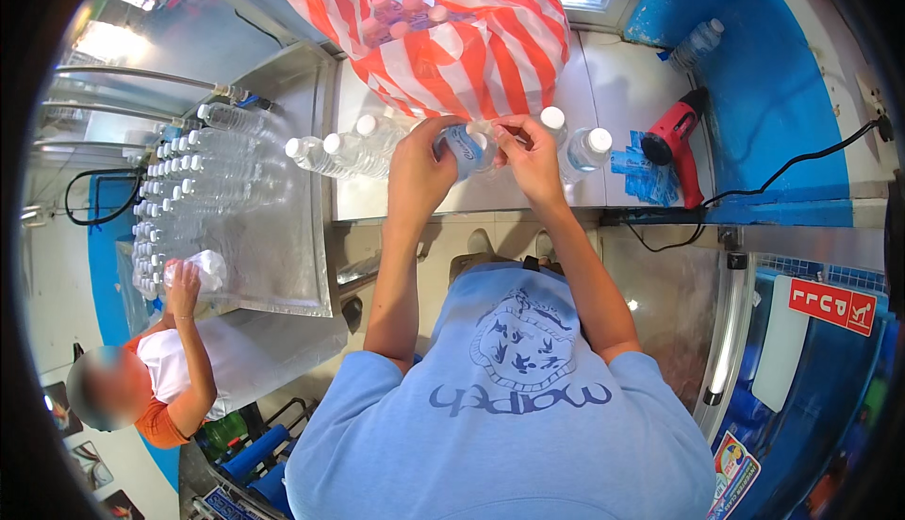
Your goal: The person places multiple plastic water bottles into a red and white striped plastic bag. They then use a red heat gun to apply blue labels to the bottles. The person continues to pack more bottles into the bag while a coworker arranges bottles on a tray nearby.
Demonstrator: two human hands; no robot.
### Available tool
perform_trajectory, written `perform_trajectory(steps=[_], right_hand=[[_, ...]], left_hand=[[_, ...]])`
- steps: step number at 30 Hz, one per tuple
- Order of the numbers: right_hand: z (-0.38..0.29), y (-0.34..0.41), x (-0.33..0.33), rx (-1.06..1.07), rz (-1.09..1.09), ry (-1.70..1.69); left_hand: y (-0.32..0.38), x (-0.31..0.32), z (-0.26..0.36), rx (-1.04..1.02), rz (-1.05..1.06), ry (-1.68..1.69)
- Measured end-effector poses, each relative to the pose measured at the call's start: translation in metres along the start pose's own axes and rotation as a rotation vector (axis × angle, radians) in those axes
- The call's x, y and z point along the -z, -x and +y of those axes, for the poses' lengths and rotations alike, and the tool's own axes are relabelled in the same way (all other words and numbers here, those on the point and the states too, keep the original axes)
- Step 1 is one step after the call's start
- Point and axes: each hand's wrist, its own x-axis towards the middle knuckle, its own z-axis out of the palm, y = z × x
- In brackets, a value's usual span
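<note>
My left hand [427, 166] is closed around a clear plastic bottle [475, 156] that bears a blue label sleeve. At its top, the fingertips of my right hand [525, 156] are pinched together; whether they grip the cap or a bit of clear film cannot be told. Several white-capped bottles [332, 156] stand left of my left hand, and two more, one of them the bottle [588, 152] at the counter's front, are right of my right hand. Loose blue label sleeves [647, 177] lie on the white counter beside a red heat gun [675, 138].
Behind my hands, a red-and-white striped plastic bag [459, 60] holds several bottles. On the left, a metal tray table [283, 265] carries rows of capped bottles [212, 166]; a person [177, 371] there holds a white cloth or bag. The heat gun's black cord [792, 163] runs to the wall.
</note>
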Motion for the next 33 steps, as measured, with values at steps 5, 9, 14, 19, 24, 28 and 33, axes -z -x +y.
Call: perform_trajectory(steps=[5, 9, 14, 19, 24, 28, 33], right_hand=[[-0.011, 0.013, -0.007, 0.117, 0.022, -0.068], [-0.023, 0.027, -0.014, 0.274, -0.056, 0.410], [-0.029, 0.027, -0.014, 0.145, -0.127, 0.232], [-0.029, 0.023, -0.011, 0.177, -0.045, 0.252], [-0.038, 0.026, -0.009, 0.247, -0.052, 0.389], [-0.039, 0.025, -0.007, 0.208, -0.011, 0.334], [-0.033, 0.017, -0.011, -0.040, -0.088, 0.040]], left_hand=[[-0.005, 0.001, 0.003, -0.037, -0.008, -0.014], [-0.014, -0.008, 0.001, 0.019, -0.129, 0.059], [-0.016, -0.010, 0.002, 0.038, -0.140, 0.168], [-0.017, -0.004, 0.006, 0.044, -0.157, 0.159], [-0.017, -0.001, 0.006, 0.071, -0.174, 0.173], [-0.015, 0.003, 0.000, 0.042, -0.162, 0.141], [-0.010, -0.003, 0.001, -0.029, -0.125, 0.113]])
